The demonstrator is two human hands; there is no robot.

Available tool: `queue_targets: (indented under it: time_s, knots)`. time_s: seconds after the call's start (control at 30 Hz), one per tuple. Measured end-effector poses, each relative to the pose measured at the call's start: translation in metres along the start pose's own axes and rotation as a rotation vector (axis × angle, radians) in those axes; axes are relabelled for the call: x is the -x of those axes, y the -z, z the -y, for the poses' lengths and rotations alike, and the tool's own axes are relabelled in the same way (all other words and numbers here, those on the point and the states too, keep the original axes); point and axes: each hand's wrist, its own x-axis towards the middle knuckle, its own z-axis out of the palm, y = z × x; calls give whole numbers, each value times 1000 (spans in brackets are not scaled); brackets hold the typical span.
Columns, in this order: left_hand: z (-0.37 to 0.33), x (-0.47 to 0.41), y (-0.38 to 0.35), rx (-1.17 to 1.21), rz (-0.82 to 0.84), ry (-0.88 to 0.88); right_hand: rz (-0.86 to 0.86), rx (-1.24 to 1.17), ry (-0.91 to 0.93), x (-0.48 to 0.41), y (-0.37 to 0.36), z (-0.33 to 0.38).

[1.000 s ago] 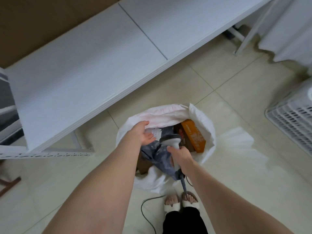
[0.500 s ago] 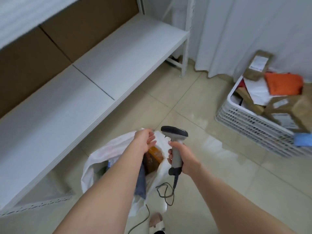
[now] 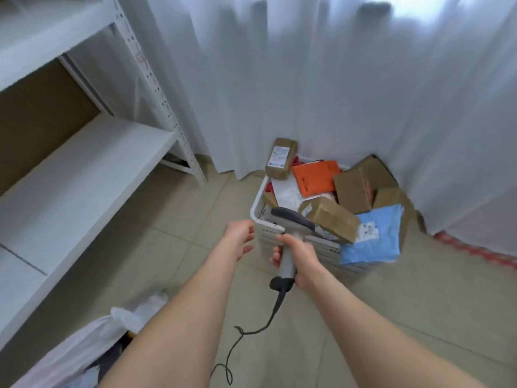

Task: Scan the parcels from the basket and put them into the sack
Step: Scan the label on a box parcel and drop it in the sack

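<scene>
Left hand (image 3: 239, 242) hangs empty, fingers loosely spread, just short of the basket (image 3: 256, 208). Right hand (image 3: 299, 257) is wrapped round the scanner (image 3: 292, 222), whose head points at the parcels.

The basket stands at one o'clock from the hands, heaped above its rim. The taped brown box (image 3: 331, 219) at its front looks stiff and fairly light; I would grip it across its narrow sides. The blue bag (image 3: 375, 236), at three o'clock from the box, droops over the front wall. It is probably soft and slick, and best pinched by an edge. An orange mailer (image 3: 316, 177) lies at twelve o'clock in the pile.

The sack (image 3: 84, 343) slumps at seven o'clock. The floor (image 3: 391, 303) is glossy tile, with a curtain (image 3: 307, 79) at twelve and a shelf (image 3: 84, 169) at nine. The cable (image 3: 251, 331) trails at six.
</scene>
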Motion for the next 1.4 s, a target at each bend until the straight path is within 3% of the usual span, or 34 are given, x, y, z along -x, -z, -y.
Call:
queue_targets:
  time_s: [0.33,0.53,0.7,0.9,1.0,1.1,1.27,1.4]
  knots:
    - [-50,-84,-163,-175,159,95,-262,-101,2,-108,90,109]
    - [-55,-179,-231,-286,140,208,-415,-150,-56,-207,137,145]
    - [-29,-240,-268,-417,77,315,-426,-174,-130,-264,170,141]
    - [-5,-279,-290,-274,73,450,-368,-173,-194,-298,186,135]
    - [-15,-270,-285,-131,4,381,-353,-158,-190,-294,189,142]
    - [-48,-250,-268,-146,-38,226,-439,-159,-159,-284,187,157]
    - [-150,-202,-237,8,55,75,-500,-147,-60,-251,159,214]
    - [-219,-153,-218,-234,60,-159,-457,-230,-37,-219,131,276]
